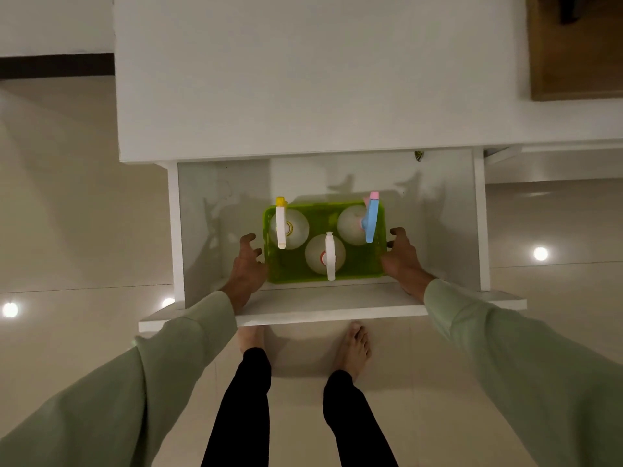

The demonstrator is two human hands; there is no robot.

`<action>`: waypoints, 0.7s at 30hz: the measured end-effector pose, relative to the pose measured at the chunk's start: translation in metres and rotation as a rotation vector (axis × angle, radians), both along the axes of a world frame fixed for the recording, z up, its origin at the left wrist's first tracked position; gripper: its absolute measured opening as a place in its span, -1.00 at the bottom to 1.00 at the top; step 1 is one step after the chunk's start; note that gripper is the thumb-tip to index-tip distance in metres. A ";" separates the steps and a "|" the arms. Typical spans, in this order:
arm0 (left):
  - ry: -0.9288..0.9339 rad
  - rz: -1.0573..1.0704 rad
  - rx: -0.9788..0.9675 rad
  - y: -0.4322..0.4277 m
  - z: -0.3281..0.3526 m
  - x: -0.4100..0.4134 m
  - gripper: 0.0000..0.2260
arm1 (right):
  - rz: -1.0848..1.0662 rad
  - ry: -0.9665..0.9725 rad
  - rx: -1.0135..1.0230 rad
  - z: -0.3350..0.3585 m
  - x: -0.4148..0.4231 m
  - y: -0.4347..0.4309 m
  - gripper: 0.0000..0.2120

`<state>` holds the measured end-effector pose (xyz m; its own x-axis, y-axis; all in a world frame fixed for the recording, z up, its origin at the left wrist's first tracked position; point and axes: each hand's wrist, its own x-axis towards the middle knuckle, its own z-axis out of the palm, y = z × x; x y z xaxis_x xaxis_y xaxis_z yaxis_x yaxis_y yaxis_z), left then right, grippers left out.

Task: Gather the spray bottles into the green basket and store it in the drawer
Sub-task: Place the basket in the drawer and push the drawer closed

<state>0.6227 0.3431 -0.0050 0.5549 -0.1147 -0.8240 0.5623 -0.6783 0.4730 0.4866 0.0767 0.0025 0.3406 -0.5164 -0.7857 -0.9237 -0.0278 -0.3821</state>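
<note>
The green basket (357,269) rests on the floor of the open white drawer (337,306), near its front. Three white spray bottles stand in it: one with a yellow-tipped nozzle (281,227) at the left, one with a white nozzle (328,256) in the middle front, one with a blue and pink nozzle (371,219) at the right. My left hand (247,267) is beside the basket's left wall and my right hand (403,256) beside its right wall, fingers spread, a small gap showing at each side.
The white cabinet top (303,79) lies beyond the drawer. A brown wooden panel (576,48) is at the upper right. My bare feet (354,348) stand on glossy cream tiles just below the drawer front. Drawer floor shows left and right of the basket.
</note>
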 end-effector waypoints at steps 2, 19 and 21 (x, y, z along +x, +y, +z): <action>-0.037 0.012 0.028 0.004 0.016 -0.002 -0.33 | -0.051 -0.013 -0.015 0.018 -0.003 0.001 -0.38; -0.713 -1.044 0.004 0.023 0.151 -0.103 -0.64 | 1.057 -0.339 -0.450 0.120 -0.084 0.069 -0.66; -0.753 -1.042 -0.031 0.022 0.147 -0.092 -0.68 | 1.156 -0.301 -0.474 0.115 -0.080 0.063 -0.68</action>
